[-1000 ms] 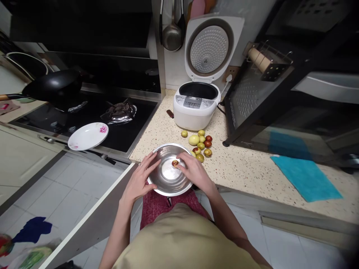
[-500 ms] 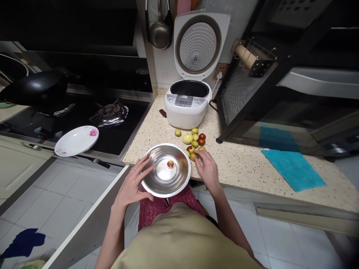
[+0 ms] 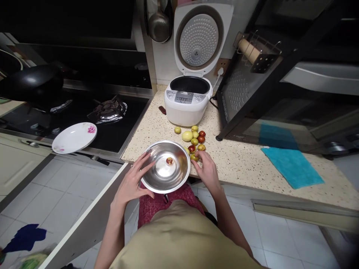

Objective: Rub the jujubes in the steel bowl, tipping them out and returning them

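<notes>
A shiny metal bowl (image 3: 182, 178) sits at the counter's front edge, its near side reaching over my lap. One red-and-yellow jujube (image 3: 169, 161) lies inside it. My left hand (image 3: 135, 178) grips the bowl's left side, fingers over the rim and thumb low on the outside. To the right of the bowl, my right hand (image 3: 206, 168) has its thumb and fingertips around a yellow-green jujube (image 3: 193, 157) on the counter. Several more green and reddish jujubes (image 3: 194, 142) cluster just beyond, with a larger pale green one (image 3: 187, 136) among them.
Behind the fruit stands a white rice cooker (image 3: 185, 110), lid raised. A white plate (image 3: 74, 138) rests at the stove's front edge, below a burner (image 3: 108, 109). A black oven (image 3: 280, 108) and a turquoise cloth (image 3: 293, 168) are on the right. An open cabinet door (image 3: 86, 213) juts out at left.
My right fingertips have come down onto the yellow-green jujube, and the nearby fruit is more exposed. My left hand keeps its grip on the bowl. The view has shifted slightly.
</notes>
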Motion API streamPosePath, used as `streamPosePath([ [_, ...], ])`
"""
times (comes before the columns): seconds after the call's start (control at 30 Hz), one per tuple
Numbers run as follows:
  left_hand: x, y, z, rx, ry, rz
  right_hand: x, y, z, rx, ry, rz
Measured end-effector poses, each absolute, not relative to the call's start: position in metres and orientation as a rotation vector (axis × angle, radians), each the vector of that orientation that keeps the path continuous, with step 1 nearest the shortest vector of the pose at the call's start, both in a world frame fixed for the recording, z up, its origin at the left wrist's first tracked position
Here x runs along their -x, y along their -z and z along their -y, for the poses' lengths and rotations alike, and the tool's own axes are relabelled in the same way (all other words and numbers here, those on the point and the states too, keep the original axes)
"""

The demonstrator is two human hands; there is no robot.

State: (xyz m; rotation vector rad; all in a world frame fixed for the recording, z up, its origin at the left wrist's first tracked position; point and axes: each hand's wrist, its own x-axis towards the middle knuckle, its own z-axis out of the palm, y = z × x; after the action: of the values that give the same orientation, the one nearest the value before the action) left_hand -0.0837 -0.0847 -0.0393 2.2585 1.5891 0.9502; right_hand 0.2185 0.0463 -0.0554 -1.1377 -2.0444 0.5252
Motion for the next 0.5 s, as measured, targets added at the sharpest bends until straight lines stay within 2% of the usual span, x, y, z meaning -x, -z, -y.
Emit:
streamPosePath([
  [0.3, 0.077, 0.040, 0.085, -2.208, -0.924, -1.665, -0.221, 0.053, -0.045, 1.121, -0.595, 2.017],
  [0.5, 0.071, 0.039, 0.082, -2.163, -0.955, -1.685, -0.209, 0.022, -0.040, 1.008, -0.518, 1.926],
])
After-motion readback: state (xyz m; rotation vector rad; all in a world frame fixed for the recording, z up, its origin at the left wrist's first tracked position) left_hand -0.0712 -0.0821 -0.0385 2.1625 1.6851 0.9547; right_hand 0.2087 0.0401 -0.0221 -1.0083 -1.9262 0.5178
